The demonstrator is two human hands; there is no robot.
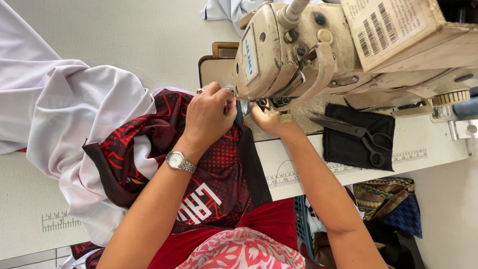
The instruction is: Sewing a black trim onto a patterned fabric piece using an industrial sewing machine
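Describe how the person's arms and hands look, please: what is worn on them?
Both forearms are bare, with no sleeves in view. The left hand has a silver metal wristwatch with a pale round dial on its wrist. The right hand shows no watch or glove.

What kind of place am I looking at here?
Probably a sewing or garment workshop: a worn industrial sewing machine, black scissors on a dark cloth, and a red-and-black printed garment being fed under the needle.

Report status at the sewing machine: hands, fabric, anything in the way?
Left hand pinching red-black patterned fabric by the needle. Right hand under the sewing machine head, grip unclear. Scissors lie apart on black cloth, nothing blocking.
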